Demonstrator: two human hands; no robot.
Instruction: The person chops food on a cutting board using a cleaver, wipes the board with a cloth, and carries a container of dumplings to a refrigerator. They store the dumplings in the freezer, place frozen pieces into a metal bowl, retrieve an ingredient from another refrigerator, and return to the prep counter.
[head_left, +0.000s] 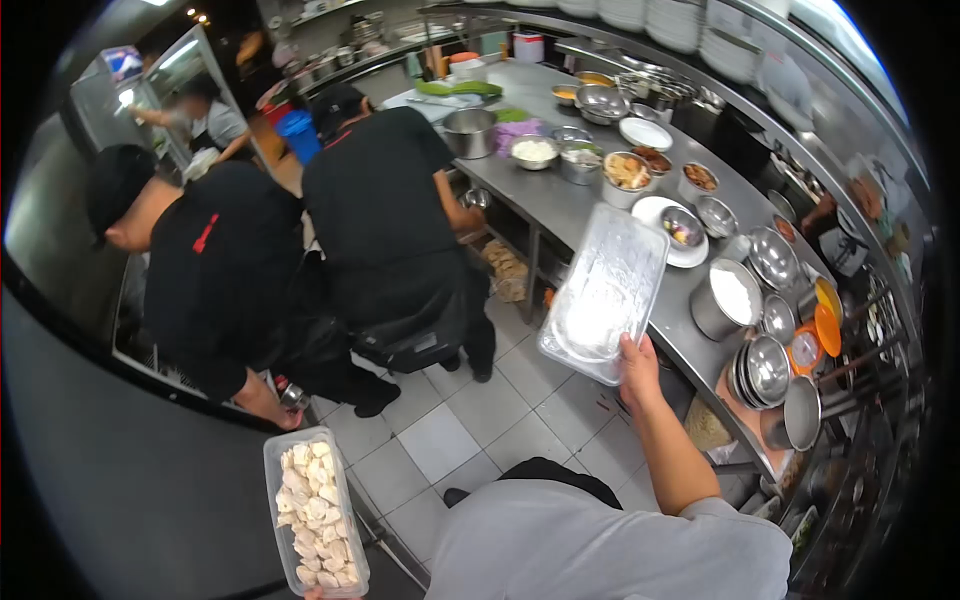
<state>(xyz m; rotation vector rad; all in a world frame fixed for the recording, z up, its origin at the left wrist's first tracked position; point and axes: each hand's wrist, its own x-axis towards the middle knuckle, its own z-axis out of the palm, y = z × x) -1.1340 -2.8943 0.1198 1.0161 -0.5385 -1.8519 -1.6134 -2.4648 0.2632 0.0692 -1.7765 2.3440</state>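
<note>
My right hand (pixel 638 372) grips the lower corner of a rectangular translucent plastic lid (pixel 603 290), which is raised and tilted beside the steel counter. Its surface looks whitish and shiny. At the lower left, a long clear plastic tub (pixel 355 545) is filled with pale chunks that look like raw chicken pieces (pixel 318 510). Only a bit of my left hand (pixel 325 593) shows, at the tub's near end by the frame's bottom edge; the rest is out of view. The tub is in the air next to a dark grey panel.
Two people in black (pixel 215 270) bend over close by on the left; another stands farther back. A steel counter (pixel 560 215) carries pots, stacked bowls (pixel 765 370) and food containers. Plates (pixel 675 22) fill the shelf above. Tiled floor (pixel 440 440) lies between.
</note>
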